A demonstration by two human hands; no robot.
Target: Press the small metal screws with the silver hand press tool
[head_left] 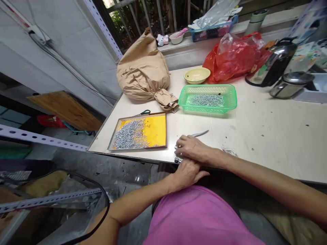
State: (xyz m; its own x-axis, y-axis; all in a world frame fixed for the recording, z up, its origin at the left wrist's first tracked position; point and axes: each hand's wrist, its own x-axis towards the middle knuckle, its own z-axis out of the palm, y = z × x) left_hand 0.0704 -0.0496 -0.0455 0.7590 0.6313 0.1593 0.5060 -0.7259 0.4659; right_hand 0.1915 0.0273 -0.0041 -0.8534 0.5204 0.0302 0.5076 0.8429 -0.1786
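Showing beside the right fingers (182,144) is a metal piece (177,159).

At the near edge of the table (270,149), the right hand (192,149) lies just beyond the left hand (188,173), over partly hidden metal parts (177,159), with a grey handle (201,134) showing behind. To their left sits a tray (158,129) of metal pins (129,135); farther back, a green basket (208,110) holds more pins (206,100) beside a brown bag (143,68)
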